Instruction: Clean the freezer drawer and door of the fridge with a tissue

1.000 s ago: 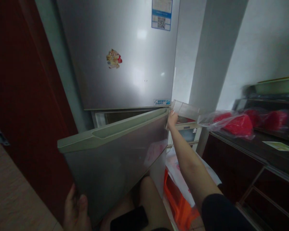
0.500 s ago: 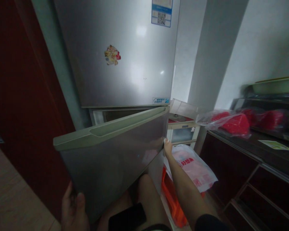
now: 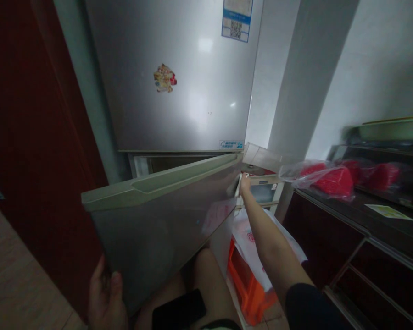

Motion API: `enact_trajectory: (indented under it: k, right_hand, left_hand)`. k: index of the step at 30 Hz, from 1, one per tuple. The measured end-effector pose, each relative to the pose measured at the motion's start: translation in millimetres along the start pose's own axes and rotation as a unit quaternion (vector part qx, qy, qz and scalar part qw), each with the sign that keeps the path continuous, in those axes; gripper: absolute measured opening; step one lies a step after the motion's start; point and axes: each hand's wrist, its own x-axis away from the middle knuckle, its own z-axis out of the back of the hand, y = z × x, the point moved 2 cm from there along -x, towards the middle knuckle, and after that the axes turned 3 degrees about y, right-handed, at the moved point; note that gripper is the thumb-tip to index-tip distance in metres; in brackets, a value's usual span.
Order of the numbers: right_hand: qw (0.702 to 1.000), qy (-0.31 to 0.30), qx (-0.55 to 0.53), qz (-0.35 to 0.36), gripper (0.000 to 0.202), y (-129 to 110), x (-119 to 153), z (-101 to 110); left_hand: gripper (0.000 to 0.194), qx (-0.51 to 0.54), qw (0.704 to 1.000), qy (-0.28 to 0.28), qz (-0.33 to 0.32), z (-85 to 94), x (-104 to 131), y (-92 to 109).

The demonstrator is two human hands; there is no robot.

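The lower refrigerator door (image 3: 161,229) stands ajar, swung out toward me over my knees. My left hand (image 3: 106,293) grips its free edge low down, thumb on the outer face and fingers behind the edge. At the hinge side, my right hand (image 3: 244,184) is closed on a small white cloth (image 3: 238,187), pressed against the door's edge near its top. Much of the cloth is hidden by the fingers. Above, the upper refrigerator door (image 3: 182,114) is closed, with a sticker and a blue label on it.
A black phone (image 3: 179,310) lies on my lap. Right of the door, a white plastic bag (image 3: 289,245) covers part of an orange stool (image 3: 249,298). Behind it is a white appliance (image 3: 265,192). A dark counter (image 3: 354,201) carries red items (image 3: 333,181) in clear plastic. A brown door (image 3: 30,137) stands left.
My right hand has moved up along the door's hinge-side edge with the white cloth. The left hand keeps its hold, and the view has shifted slightly.
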Motion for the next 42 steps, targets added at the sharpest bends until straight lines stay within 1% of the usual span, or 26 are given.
enact_trajectory:
  k: [2, 4, 5, 7, 8, 9, 11, 15, 20, 22, 24, 27, 30, 32, 35, 39, 41, 42]
  right_hand:
    - [1.000, 0.008, -0.007, -0.003, 0.035, -31, -22, 1]
    - [1.000, 0.008, -0.016, 0.017, 0.035, -58, -39, 2]
    - [0.999, 0.007, -0.019, 0.029, 0.035, -67, -45, 3]
    - [0.998, 0.003, -0.020, 0.052, 0.035, -76, -48, 6]
    - [0.998, -0.001, -0.019, 0.060, 0.035, -74, -45, 7]
    - [0.998, -0.006, -0.016, 0.066, 0.035, -69, -40, 8]
    - [0.997, -0.023, -0.006, 0.073, 0.035, -48, -25, 11]
    - [0.996, -0.065, 0.025, 0.057, 0.034, 12, 15, 14]
    - [0.993, -0.100, 0.068, -0.010, 0.034, 88, 69, 14]
    - [0.990, -0.110, 0.081, -0.041, 0.033, 111, 88, 12]
    - [0.987, -0.111, 0.091, -0.067, 0.034, 126, 101, 11]
    - [0.985, -0.108, 0.098, -0.090, 0.035, 133, 108, 9]
    - [0.985, -0.104, 0.099, -0.092, 0.034, 128, 111, 8]
    - [0.986, -0.100, 0.098, -0.085, 0.033, 122, 119, 7]
    - [0.988, -0.097, 0.094, -0.071, 0.031, 116, 144, 3]
    - [0.990, -0.113, 0.077, -0.042, 0.035, 113, 189, 0]
    - [0.989, -0.128, 0.065, -0.025, 0.038, 112, 203, 2]
    - [0.989, -0.131, 0.060, -0.020, 0.039, 112, 205, 4]
  left_hand:
    - [0.081, 0.008, 1.000, 0.000, -0.006, -0.4, 2, 3]
    - [0.081, 0.003, 1.000, 0.004, -0.013, -0.6, 3, 6]
    - [0.081, -0.005, 1.000, 0.005, -0.016, -0.8, 3, 7]
    - [0.080, -0.005, 1.000, 0.000, -0.017, -1.5, 4, 9]
    - [0.080, 0.001, 1.000, -0.002, -0.014, -2.0, 4, 9]
    - [0.079, 0.008, 1.000, -0.002, -0.009, -2.4, 5, 10]
    - [0.078, 0.015, 1.000, -0.001, 0.000, -3.2, 5, 11]
    - [0.075, -0.008, 1.000, 0.000, -0.011, -3.7, 6, 12]
    - [0.080, -0.008, 1.000, -0.001, -0.021, -3.7, 5, 9]
    - [0.082, -0.003, 1.000, -0.003, -0.028, -3.6, 3, 8]
    - [0.085, -0.005, 1.000, 0.001, -0.028, -3.1, 2, 6]
    - [0.083, -0.013, 1.000, 0.000, -0.021, -2.2, 0, 4]
    - [0.083, -0.018, 1.000, 0.001, -0.019, -1.5, 0, 3]
    - [0.085, -0.022, 0.999, 0.008, -0.022, -1.2, 1, 3]
    - [0.086, -0.025, 0.999, 0.011, -0.018, -1.8, 2, 3]
    - [0.087, -0.017, 1.000, 0.013, -0.019, -3.4, 1, 5]
    - [0.090, -0.013, 0.999, 0.018, -0.024, -3.7, 0, 6]
    - [0.093, -0.014, 0.999, 0.019, -0.022, -3.8, 0, 6]
